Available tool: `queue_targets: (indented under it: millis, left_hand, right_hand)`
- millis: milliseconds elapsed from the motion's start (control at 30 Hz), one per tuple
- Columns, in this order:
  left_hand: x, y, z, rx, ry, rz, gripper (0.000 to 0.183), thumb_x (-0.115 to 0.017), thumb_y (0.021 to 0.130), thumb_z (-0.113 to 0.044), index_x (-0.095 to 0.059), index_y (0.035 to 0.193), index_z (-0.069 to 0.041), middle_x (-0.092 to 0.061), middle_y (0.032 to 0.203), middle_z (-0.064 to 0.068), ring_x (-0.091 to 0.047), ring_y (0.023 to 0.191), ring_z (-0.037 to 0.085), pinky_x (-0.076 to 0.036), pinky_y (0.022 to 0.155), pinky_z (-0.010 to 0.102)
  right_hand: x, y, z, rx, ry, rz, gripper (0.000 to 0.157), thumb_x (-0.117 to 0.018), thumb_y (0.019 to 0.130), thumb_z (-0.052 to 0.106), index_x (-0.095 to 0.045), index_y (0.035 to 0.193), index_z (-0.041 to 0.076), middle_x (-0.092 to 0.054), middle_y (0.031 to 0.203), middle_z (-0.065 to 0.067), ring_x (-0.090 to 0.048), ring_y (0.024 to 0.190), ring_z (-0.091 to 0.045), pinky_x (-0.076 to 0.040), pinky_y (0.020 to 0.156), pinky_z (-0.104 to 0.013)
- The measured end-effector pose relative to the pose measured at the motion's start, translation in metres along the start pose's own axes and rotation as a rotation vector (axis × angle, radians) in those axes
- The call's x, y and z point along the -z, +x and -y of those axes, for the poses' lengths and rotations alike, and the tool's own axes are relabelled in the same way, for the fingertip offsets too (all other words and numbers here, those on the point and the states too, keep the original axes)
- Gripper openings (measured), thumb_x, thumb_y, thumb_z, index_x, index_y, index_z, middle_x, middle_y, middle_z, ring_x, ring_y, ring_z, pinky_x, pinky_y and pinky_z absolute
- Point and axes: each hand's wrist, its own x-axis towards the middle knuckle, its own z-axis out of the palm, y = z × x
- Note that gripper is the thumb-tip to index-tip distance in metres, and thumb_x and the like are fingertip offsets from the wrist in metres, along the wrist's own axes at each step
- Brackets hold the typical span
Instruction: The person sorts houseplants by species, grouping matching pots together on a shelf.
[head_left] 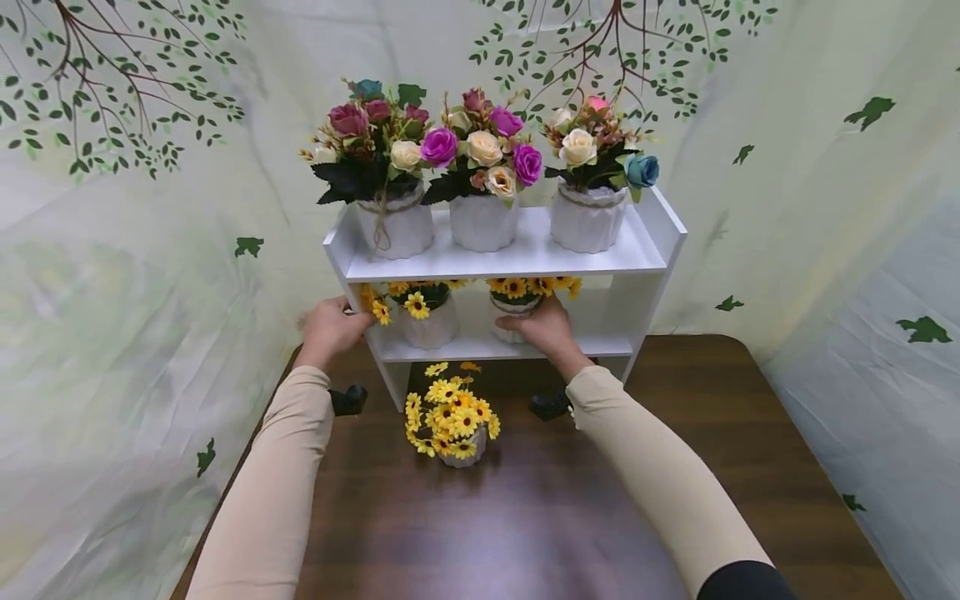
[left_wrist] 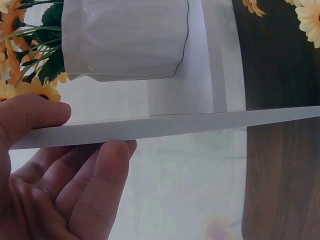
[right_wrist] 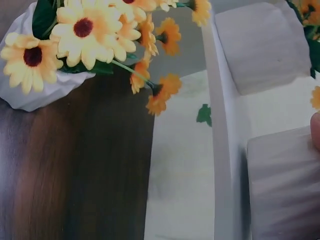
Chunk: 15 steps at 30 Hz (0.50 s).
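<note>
My left hand (head_left: 333, 329) grips the left side panel (left_wrist: 165, 125) of a white shelf unit (head_left: 510, 271). In the left wrist view the thumb lies on the inner face and the fingers on the outer face. My right hand (head_left: 550, 329) holds a white pot (right_wrist: 285, 185) of yellow flowers (head_left: 517, 287) on the middle shelf; only a fingertip (right_wrist: 315, 131) shows in the right wrist view. To the left on that shelf stands another white pot (head_left: 431, 325) with yellow flowers, close to the side panel.
Three white pots with mixed roses (head_left: 483, 150) line the top shelf. On the brown table (head_left: 525, 517), a pot of yellow daisy-like flowers (head_left: 450, 417) stands in front of the unit. A leaf-patterned curtain (head_left: 787, 167) hangs behind and at both sides.
</note>
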Motion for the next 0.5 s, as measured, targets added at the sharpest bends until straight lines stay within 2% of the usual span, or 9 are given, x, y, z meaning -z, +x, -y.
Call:
queue_targets:
  millis: [267, 500]
  left_hand:
    - [-0.005, 0.0, 0.003, -0.01, -0.017, -0.006, 0.043, -0.058, 0.091, -0.029, -0.063, 0.12, 0.003, -0.07, 0.11, 0.026, -0.068, 0.075, 0.019, -0.044, 0.063, 0.024]
    - [-0.004, 0.0, 0.0, 0.0, -0.053, 0.007, 0.048, -0.058, 0.091, -0.026, -0.058, 0.129, 0.003, -0.067, 0.119, 0.028, -0.067, 0.078, 0.021, -0.046, 0.064, 0.025]
  right_hand:
    - [-0.013, -0.004, 0.0, 0.015, 0.002, -0.02, 0.094, -0.087, 0.071, 0.025, -0.035, 0.147, 0.008, -0.055, 0.14, -0.014, -0.053, 0.131, -0.031, -0.039, 0.113, -0.042]
    - [-0.021, -0.002, -0.009, 0.055, 0.032, -0.032, 0.096, -0.086, 0.073, 0.024, -0.029, 0.149, 0.008, -0.052, 0.143, -0.014, -0.051, 0.133, -0.031, -0.038, 0.114, -0.043]
